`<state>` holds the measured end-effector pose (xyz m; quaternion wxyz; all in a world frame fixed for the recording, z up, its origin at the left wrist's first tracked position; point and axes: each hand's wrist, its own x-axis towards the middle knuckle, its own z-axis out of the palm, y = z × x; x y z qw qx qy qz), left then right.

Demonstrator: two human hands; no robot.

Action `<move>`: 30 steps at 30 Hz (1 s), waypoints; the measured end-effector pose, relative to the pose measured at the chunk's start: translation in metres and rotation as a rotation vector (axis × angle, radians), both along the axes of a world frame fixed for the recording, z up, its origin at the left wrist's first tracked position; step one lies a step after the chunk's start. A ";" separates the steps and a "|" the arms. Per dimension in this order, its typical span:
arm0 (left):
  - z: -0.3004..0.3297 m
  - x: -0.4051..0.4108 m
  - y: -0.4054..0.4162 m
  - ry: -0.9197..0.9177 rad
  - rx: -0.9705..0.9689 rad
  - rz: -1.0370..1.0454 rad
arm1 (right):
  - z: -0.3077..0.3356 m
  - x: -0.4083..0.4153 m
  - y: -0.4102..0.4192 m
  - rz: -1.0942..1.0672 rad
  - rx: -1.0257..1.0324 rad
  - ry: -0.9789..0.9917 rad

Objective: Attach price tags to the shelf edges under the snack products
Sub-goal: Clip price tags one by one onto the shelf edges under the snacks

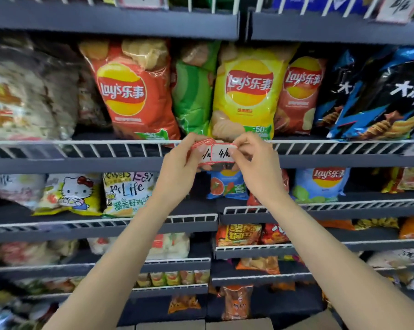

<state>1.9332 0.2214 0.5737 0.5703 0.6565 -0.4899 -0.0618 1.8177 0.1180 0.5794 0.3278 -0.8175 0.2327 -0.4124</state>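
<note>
Head view. Both hands are raised in front of the dark grey metal shelf edge (94,164), which runs under a white wire rail (94,147) fronting the row of snack bags.

The left hand (181,163) grips a small stack of white paper price tags with red borders (204,152), fingers curled round its left side, thumb on the front. The right hand (253,154) pinches the front white red-bordered price tag (222,154) by its right end, between thumb and forefinger. That tag carries a handwritten "4" and a character in black ink. It lies against the stack, at the height of the wire rail and shelf edge, directly below the yellow Lay's crisp bag (247,91). Whether the tag touches the shelf edge cannot be told; the hands hide the contact.

On the same shelf, a red Lay's crisp bag (132,89) stands left of the yellow one, with a green crisp bag (193,98) between them. A brown-red Lay's bag (299,96) and blue-black snack bags (380,98) stand to the right.

On the shelf above, upper right, a white red-bordered tag (395,8) hangs on the rail. Lower shelves hold assorted snack packets, many of them blurred.
</note>
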 end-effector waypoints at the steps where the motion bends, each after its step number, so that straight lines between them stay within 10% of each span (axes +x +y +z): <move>1: -0.001 0.007 0.005 -0.029 0.009 0.017 | 0.000 0.005 0.005 0.009 0.006 -0.008; 14: -0.004 0.128 0.104 -0.250 0.022 0.076 | -0.007 0.120 0.101 0.020 0.117 -0.069; 30: -0.020 0.230 0.209 -0.111 0.037 0.244 | -0.006 0.237 0.196 -0.016 -0.138 -0.091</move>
